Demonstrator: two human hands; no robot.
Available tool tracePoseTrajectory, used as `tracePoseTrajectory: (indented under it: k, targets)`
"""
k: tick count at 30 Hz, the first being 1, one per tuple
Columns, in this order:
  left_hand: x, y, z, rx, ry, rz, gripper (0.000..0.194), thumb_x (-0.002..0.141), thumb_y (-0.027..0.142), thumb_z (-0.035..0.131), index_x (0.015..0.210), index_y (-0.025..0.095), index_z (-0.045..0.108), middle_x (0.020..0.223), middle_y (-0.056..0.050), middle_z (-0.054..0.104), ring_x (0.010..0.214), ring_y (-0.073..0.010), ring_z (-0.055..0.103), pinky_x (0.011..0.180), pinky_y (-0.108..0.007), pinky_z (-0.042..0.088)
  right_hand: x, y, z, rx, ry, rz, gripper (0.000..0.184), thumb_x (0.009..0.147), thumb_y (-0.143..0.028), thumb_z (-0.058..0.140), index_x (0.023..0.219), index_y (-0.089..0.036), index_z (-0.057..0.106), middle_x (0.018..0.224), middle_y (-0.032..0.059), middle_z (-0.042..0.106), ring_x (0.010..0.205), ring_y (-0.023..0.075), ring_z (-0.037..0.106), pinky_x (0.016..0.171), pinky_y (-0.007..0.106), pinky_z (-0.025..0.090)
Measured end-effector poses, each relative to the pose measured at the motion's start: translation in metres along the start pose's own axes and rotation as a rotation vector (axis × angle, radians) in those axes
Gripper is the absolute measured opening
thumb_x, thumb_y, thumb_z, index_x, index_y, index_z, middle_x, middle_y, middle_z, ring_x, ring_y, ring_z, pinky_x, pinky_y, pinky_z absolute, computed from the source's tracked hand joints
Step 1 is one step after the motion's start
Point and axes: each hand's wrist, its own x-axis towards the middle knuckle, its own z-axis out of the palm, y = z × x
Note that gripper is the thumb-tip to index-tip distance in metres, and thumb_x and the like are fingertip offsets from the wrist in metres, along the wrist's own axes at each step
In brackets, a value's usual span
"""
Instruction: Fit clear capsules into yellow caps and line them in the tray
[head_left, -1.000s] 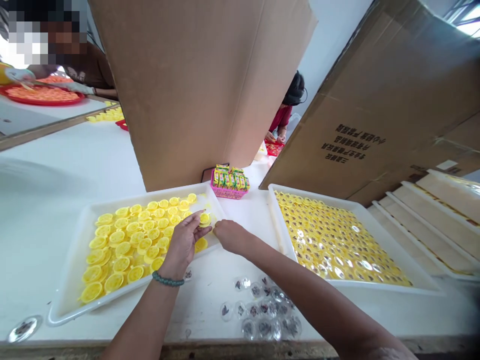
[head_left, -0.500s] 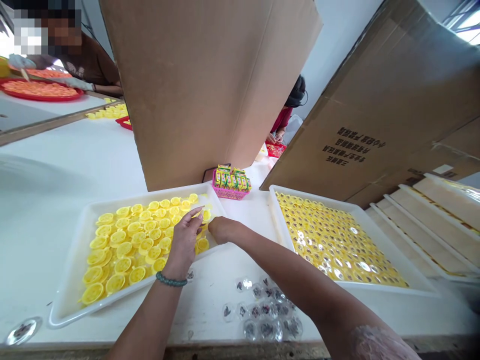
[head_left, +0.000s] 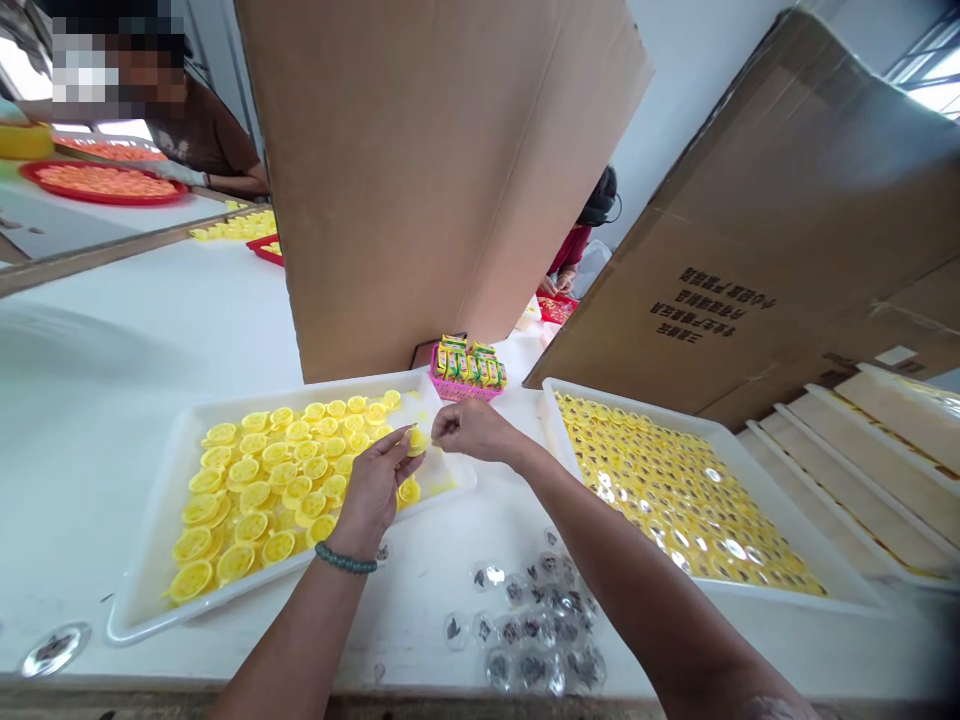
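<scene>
Between the thumb and fingers of my left hand (head_left: 375, 480), a small round yellow plastic cup (head_left: 417, 440) is pinched above the right end of a white tray (head_left: 135, 602). Just to its right is my right hand (head_left: 476, 430), fingers curled together close to the cup but apart from it; whatever they may hold is hidden. Rows of similar yellow cups (head_left: 255, 495) with round rims lie in the tray. Nearer me on the table, several clear domed discs (head_left: 532, 632) with dark printed figures are grouped partly beside my right forearm.
A second white tray (head_left: 851, 592) at right is full of yellow pieces with shiny clear tops. A pink basket (head_left: 465, 389) of small boxes stands behind. Tall cardboard sheets (head_left: 450, 180) rise beyond. Stacked trays (head_left: 840, 470) stand far right. Two co-workers are partly visible.
My right hand has lifted up and away from me, drawing slightly right. The yellow cup in my left hand now shows more clearly. The whole view has shifted a little.
</scene>
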Motion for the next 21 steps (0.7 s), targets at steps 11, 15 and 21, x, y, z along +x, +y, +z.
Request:
tracePoseTrajectory:
  k: [11, 15, 21]
  targets:
    - [0.001, -0.008, 0.001, 0.009, -0.062, -0.022, 0.009, 0.073, 0.015, 0.065, 0.080, 0.012, 0.070, 0.090, -0.007, 0.069, 0.079, -0.0139, 0.063, 0.077, -0.030, 0.057, -0.004, 0.005, 0.010, 0.542, 0.238, 0.059, 0.018, 0.078, -0.014, 0.054, 0.083, -0.011, 0.070, 0.073, 0.0037, 0.067, 0.064, 0.0113, 0.062, 0.064, 0.023, 0.050]
    - [-0.001, -0.007, 0.004, 0.034, -0.104, -0.044, 0.013, 0.072, 0.016, 0.067, 0.084, 0.012, 0.070, 0.093, -0.007, 0.069, 0.082, -0.0141, 0.063, 0.080, -0.030, 0.055, -0.020, 0.003, 0.011, 0.638, 0.359, 0.134, 0.022, 0.081, -0.014, 0.048, 0.089, -0.011, 0.068, 0.075, 0.0041, 0.066, 0.066, 0.0114, 0.062, 0.065, 0.024, 0.052]
    - [-0.006, -0.009, 0.009, 0.175, -0.116, -0.022, 0.028, 0.058, 0.021, 0.078, 0.082, 0.013, 0.069, 0.087, -0.005, 0.068, 0.076, -0.0131, 0.063, 0.077, -0.027, 0.053, -0.074, 0.002, 0.022, 0.272, 0.411, 0.126, 0.019, 0.085, -0.019, 0.051, 0.093, -0.018, 0.068, 0.088, 0.0029, 0.070, 0.082, 0.0138, 0.062, 0.075, 0.023, 0.046]
